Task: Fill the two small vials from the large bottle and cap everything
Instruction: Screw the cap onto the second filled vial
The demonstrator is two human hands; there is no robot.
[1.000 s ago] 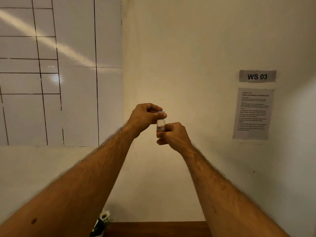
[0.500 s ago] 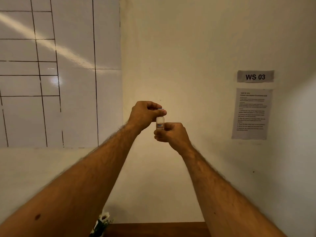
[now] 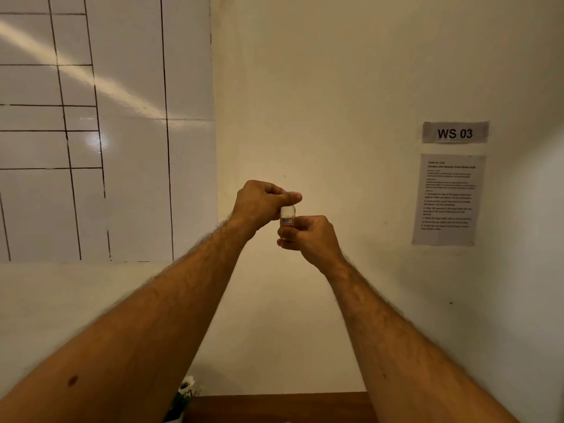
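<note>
Nearest you, at the bottom edge, a strip of brown wooden surface (image 3: 280,407) shows, with a small plant (image 3: 183,395) bearing a white flower at its left end. Both your bare forearms rise from the lower corners and meet in mid-air at the centre, well above that surface.

Your right hand (image 3: 311,236) is clenched around the lower body of a small vial (image 3: 287,215) — it holds the vial upright, and an orange label band shows just above your curled fingers. The vial's upper part is pale and translucent; its fill level cannot be judged. Your left hand (image 3: 262,203) sits directly above, thumb and fingers pinched on a light-blue cap (image 3: 288,193) at the vial's top. Only a sliver of the cap is visible, so whether it is seated fully cannot be told.

Farther off stands the cream wall (image 3: 320,87). On the far left hangs a glossy white board (image 3: 128,148) ruled with black lines. On the far right, a grey sign reading "WS 03" (image 3: 455,132) is fixed above a printed instruction sheet (image 3: 447,199) — its text is too small to read.
</note>
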